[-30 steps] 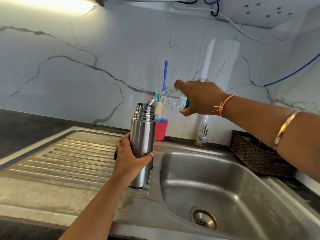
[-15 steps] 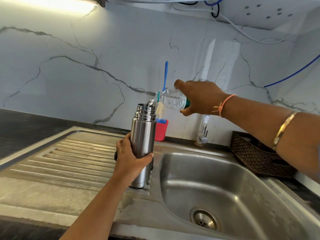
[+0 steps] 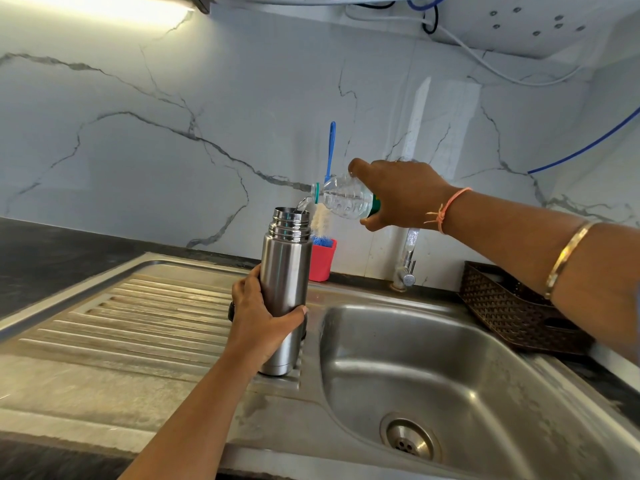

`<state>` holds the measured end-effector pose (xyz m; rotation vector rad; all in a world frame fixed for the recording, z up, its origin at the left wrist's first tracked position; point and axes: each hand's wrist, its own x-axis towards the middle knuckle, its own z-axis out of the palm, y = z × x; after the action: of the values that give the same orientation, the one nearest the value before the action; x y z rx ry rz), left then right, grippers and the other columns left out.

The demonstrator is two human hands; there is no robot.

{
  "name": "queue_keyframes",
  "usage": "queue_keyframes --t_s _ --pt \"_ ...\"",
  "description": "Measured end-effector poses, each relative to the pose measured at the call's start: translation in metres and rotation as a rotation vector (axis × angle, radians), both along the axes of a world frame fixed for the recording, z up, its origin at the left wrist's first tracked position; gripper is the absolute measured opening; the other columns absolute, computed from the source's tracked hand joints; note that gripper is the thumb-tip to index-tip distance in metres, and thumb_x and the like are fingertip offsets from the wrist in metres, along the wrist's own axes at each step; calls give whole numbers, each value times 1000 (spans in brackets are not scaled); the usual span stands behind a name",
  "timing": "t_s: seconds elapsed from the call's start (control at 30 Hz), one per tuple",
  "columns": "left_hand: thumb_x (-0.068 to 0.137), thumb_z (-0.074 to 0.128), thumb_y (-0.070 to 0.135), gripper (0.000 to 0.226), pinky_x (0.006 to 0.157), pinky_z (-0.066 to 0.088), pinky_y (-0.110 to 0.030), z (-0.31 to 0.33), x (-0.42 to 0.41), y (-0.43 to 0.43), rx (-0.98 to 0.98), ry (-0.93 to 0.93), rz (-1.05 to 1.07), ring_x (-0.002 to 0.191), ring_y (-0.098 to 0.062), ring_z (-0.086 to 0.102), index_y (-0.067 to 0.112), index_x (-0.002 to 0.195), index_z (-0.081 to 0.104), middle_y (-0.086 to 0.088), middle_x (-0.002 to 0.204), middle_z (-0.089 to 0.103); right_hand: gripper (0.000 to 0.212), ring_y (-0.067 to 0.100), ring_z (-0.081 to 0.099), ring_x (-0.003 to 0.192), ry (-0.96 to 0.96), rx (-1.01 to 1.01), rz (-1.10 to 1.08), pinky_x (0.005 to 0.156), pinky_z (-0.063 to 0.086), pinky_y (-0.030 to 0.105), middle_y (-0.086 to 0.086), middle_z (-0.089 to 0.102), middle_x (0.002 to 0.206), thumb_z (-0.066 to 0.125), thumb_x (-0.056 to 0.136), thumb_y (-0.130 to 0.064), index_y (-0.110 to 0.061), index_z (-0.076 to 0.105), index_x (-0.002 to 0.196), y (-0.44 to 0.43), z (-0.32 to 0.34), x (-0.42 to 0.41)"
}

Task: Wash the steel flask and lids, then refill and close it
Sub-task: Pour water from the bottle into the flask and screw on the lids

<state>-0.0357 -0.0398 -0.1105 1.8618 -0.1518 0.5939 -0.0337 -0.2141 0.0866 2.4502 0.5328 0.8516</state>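
Nothing has shifted in the last second: the left hand (image 3: 258,323) still keeps its grip clasped round the steel flask (image 3: 284,282), upright at the drainboard's (image 3: 145,317) edge beside the basin (image 3: 450,368), while the right hand (image 3: 398,194), its grip grasping the tilted bottle (image 3: 343,199), pours in water, so refilling seems ongoing and closing is still to come.

1 flask (image 3: 284,271), 1 bottle (image 3: 344,199), 1 brush (image 3: 331,147).

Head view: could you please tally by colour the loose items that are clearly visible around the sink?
Steel: 1 (flask)
Clear: 1 (bottle)
Red: 1 (cup)
Blue-handled: 1 (brush)
Brown: 1 (basket)
Total: 5
A dark thing behind the flask is mostly hidden, not counted.
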Motion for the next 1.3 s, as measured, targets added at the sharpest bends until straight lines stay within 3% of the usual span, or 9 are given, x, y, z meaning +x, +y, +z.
queue_keyframes --t_s 0.3,0.63,1.3 --pt "70 82 20 90 99 41 -36 0 1 0 7 18 6 108 -15 42 18 142 28 -6 128 33 80 27 60 98 -16 -1 -2 84 50 35 13 58 121 69 82 -41 -14 25 142 0 4 1" --pt "71 81 21 89 96 41 -33 -1 1 1 -3 16 -5 108 -15 44 19 142 28 -3 127 32 80 27 61 97 -29 -21 3 84 51 35 13 58 120 70 81 -42 -14 25 142 2 4 2" --pt "70 81 21 89 99 44 -39 -3 3 1 7 19 1 112 -20 45 19 142 28 -5 127 34 80 26 60 96 -63 -69 1 82 50 33 13 57 120 68 83 -43 -14 24 142 2 3 3"
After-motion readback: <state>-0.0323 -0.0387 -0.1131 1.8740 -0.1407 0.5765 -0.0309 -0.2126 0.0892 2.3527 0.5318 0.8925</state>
